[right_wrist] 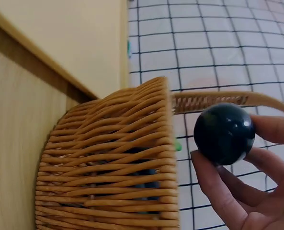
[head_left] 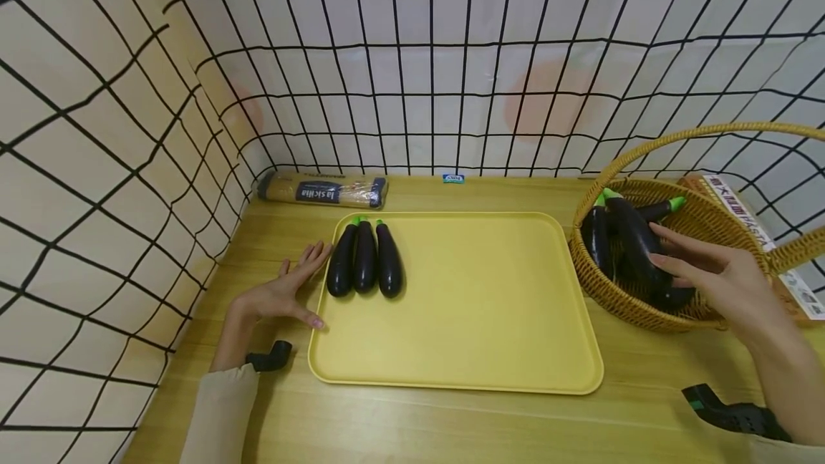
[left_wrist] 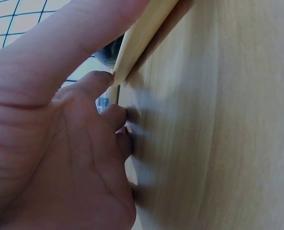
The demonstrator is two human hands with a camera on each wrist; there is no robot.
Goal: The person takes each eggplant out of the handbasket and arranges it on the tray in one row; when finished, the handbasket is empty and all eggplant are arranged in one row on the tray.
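Observation:
Over the wicker basket (head_left: 651,317), my right hand (head_left: 728,278) holds a dark eggplant (head_left: 634,238) with a green stem, between thumb and fingers. The right wrist view shows this eggplant's rounded end above the basket rim. More eggplants (head_left: 598,242) lie inside the basket, partly hidden. My left hand (head_left: 277,299) is spread at the left edge of the yellow tray (head_left: 483,306), thumb and fingertips at its rim. Three eggplants (head_left: 364,256) lie side by side at the tray's left, stems toward the back.
A pasta packet (head_left: 319,190) lies behind the tray at the left. Right of the basket is a box with PASTA lettering (head_left: 741,210), partly covered. Black wire grid (head_left: 432,70) stands behind and to the left. The basket's handle (head_left: 696,133) arches over it.

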